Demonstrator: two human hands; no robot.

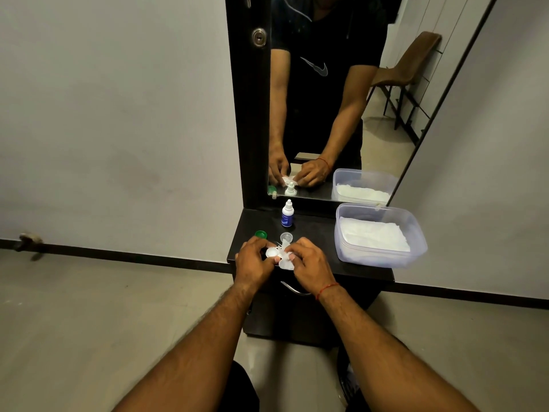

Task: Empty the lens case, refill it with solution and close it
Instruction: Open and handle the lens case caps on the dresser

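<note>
My left hand [255, 260] grips the white lens case [271, 253] just above the black dresser top [320, 233]. My right hand [307, 260] presses a crumpled white tissue [285, 260] against the case's right half, which the tissue hides. A green cap [261, 234] lies behind my left hand. A clear cap [287, 237] lies behind the tissue. The small solution bottle [287, 214], white with a blue label, stands upright near the mirror with its cap on.
A clear plastic tub [383, 254] with white tissues inside sits on the right of the dresser top. A tall mirror [326, 99] rises at the back. A drawer handle [294, 289] curves below the front edge. Grey floor lies on both sides.
</note>
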